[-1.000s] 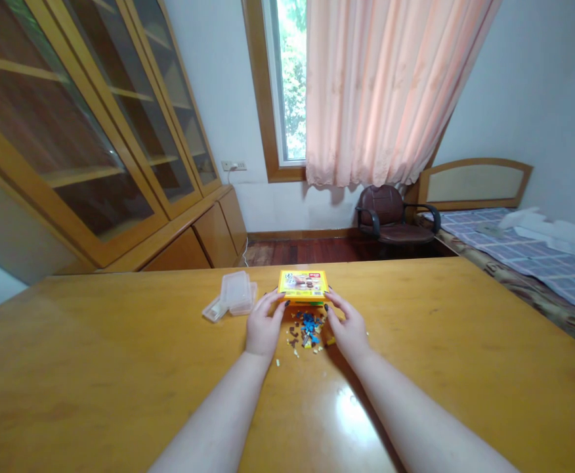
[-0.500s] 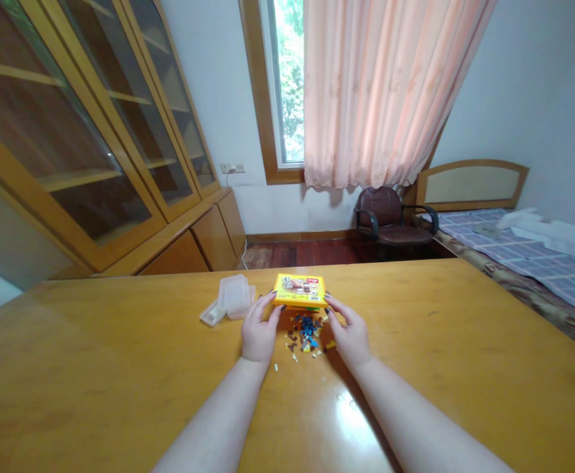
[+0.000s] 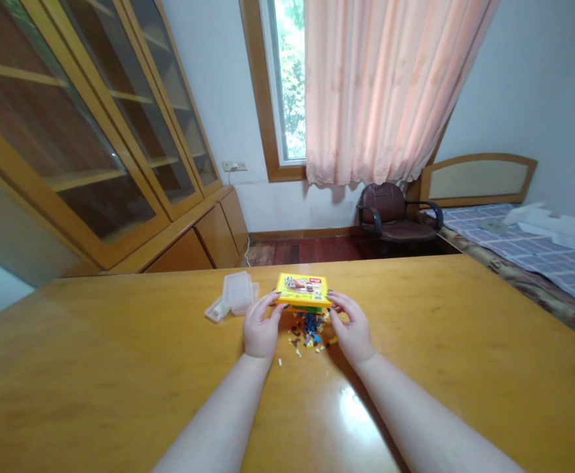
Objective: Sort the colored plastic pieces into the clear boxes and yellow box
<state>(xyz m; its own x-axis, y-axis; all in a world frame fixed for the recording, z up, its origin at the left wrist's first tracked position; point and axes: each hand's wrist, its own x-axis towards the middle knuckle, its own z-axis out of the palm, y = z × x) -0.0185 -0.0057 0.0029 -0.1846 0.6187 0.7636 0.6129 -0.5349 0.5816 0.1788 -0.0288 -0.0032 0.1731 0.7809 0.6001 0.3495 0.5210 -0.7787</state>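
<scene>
A flat yellow box with a printed picture is held level between my two hands, just above the table. My left hand grips its left end, thumb at the near edge. At the right end my right hand pinches it the same way. Something green shows under the box's near edge. Below and nearer to me lies a loose pile of small building bricks, mostly blue, with brown, cream and yellow ones scattered round it. Part of the pile is hidden by the box.
Clear plastic cases lie stacked and overlapping left of my left hand. Everything rests on a wide wooden table. Beyond its far edge stand a brown armchair, a bed at right and a glass-door cabinet at left.
The view has shifted slightly, so the scene sits a little differently in the frame. Both hands keep their hold on the yellow box, with almost no movement.
</scene>
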